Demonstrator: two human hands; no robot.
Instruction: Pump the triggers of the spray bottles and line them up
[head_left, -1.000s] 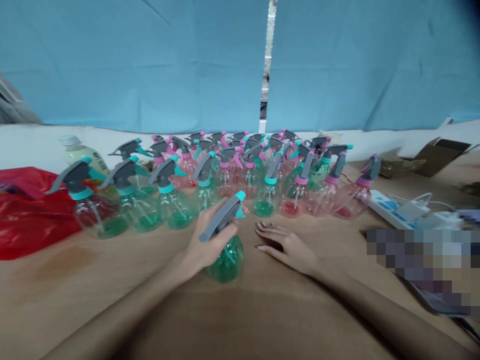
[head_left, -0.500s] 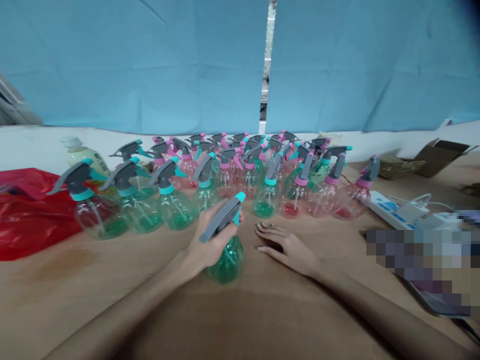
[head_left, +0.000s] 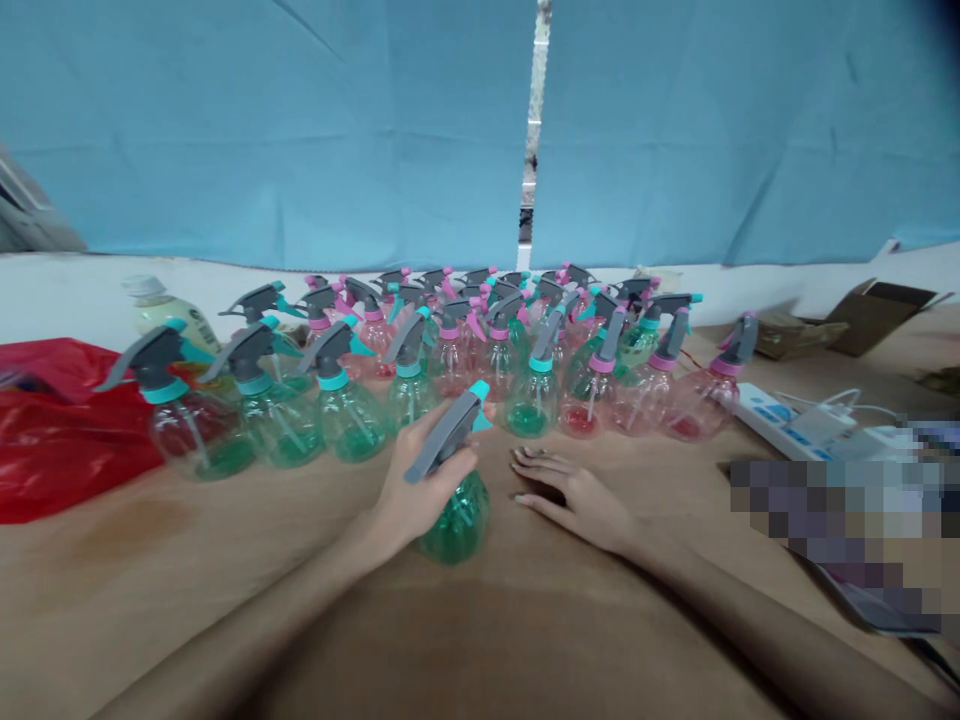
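Observation:
My left hand (head_left: 409, 490) is wrapped round the neck of a green spray bottle (head_left: 455, 515) with a grey and teal trigger head. The bottle stands on the brown table (head_left: 225, 560) just in front of me. A finger lies on the teal trigger. My right hand (head_left: 574, 492) rests flat on the table right of the bottle, fingers stretched out, holding nothing. Behind both hands stand several green and pink spray bottles (head_left: 480, 350) in rows.
A red plastic bag (head_left: 52, 430) lies at the left. A capped bottle of pale liquid (head_left: 161, 305) stands behind the left row. A white power strip with cables (head_left: 795, 420) and an open cardboard box (head_left: 877, 310) are at the right. Blue cloth hangs behind.
My finger squeezed the teal trigger and let it out again. The bottle and my right hand have stayed in place.

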